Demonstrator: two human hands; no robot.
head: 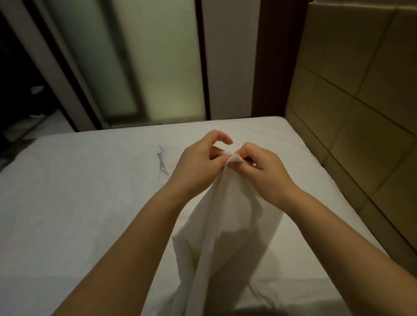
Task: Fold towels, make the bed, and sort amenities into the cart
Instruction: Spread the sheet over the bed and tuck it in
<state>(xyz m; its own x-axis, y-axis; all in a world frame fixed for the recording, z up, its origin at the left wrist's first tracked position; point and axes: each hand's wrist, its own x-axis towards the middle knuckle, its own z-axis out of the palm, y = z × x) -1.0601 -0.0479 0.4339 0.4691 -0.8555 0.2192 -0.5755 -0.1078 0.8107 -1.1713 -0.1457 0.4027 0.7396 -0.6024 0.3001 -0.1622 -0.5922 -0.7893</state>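
Pinched 1 corner of white cloth (229,216) with left hand (198,160) and right hand (265,172) at 12 o'clock. Held up from the bed (84,187), probably for straightening.

White cloth (220,229) lifted by corner, hanging crumpled above white bed (73,199).

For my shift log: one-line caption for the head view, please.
Left hand and right hand pinch one corner of a white cloth raised over the bed.

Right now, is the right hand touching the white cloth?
Touching. The head view shows the right hand pinching the top corner of the cloth, which hangs down to the bed.
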